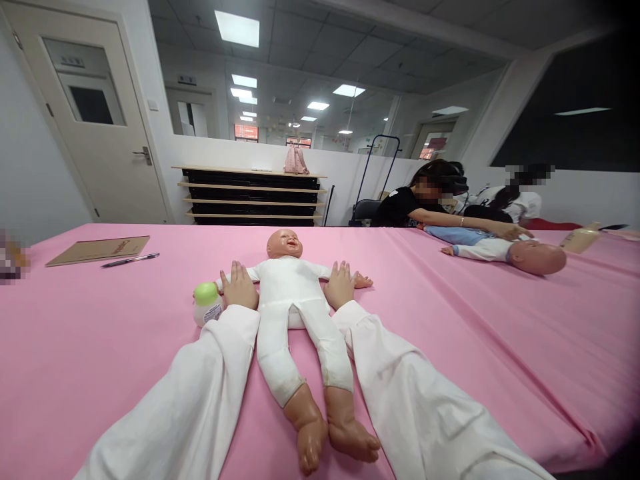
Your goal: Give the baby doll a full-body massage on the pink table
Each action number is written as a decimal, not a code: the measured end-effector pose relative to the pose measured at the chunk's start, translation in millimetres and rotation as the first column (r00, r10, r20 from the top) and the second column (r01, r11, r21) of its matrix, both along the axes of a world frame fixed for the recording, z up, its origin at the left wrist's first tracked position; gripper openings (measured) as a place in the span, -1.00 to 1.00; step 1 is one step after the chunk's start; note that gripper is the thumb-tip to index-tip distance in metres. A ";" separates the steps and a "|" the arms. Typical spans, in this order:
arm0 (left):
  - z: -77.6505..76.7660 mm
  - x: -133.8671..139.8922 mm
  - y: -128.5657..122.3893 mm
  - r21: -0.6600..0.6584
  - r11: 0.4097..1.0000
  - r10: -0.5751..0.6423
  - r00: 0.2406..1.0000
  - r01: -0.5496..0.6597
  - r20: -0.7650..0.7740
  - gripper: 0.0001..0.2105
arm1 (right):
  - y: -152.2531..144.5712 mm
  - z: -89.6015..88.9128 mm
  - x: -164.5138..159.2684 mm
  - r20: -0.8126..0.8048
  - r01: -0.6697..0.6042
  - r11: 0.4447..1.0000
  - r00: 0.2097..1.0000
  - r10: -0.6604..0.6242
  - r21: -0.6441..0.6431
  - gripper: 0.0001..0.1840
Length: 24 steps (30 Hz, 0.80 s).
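Note:
A baby doll (293, 283) with a white cloth body lies face up on the pink-covered table (120, 373), its head away from me and its bare feet toward me. My left hand (241, 287) rests flat beside the doll's torso, over the arm on that side, fingers stretched out. On the other side my right hand (341, 285) lies the same way, across the doll's other arm. Neither hand grips anything. Close to my left hand stands a small white bottle (207, 305) with a green cap, near the doll's hand.
A brown notebook (97, 250) and a pen (130, 260) lie at the far left. Across the table at right, a person (425, 197) reaches over a second doll (537, 257) in blue and white. A pump bottle (580, 238) stands beyond it. Another person sits behind.

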<state>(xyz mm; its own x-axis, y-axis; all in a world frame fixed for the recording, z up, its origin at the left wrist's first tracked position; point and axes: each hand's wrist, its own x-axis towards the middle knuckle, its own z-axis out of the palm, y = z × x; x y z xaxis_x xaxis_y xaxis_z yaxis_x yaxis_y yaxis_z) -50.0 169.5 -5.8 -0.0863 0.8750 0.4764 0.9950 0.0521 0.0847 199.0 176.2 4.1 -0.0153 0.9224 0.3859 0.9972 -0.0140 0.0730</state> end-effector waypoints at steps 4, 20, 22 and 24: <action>-1.8 1.7 5.2 -0.045 0.974 -0.224 0.975 0.223 -0.010 -0.50 | 1.1 1.5 -4.0 0.001 -0.046 0.999 0.999 0.046 -0.004 -0.62; 0.1 -1.8 2.3 -0.006 1.000 -0.020 0.999 0.020 -0.025 -0.51 | -2.2 2.6 2.8 -0.022 -0.030 1.000 0.999 0.030 0.009 -0.57; -0.2 0.0 4.2 -0.018 0.991 -0.136 0.990 0.136 -0.038 -0.50 | 0.8 2.6 -1.7 -0.023 -0.059 0.998 0.998 0.059 0.005 -0.56; -1.2 1.3 6.6 -0.064 0.962 -0.268 0.962 0.265 -0.045 -0.50 | 3.8 2.3 -6.3 -0.024 -0.092 0.996 0.996 0.092 -0.003 -0.57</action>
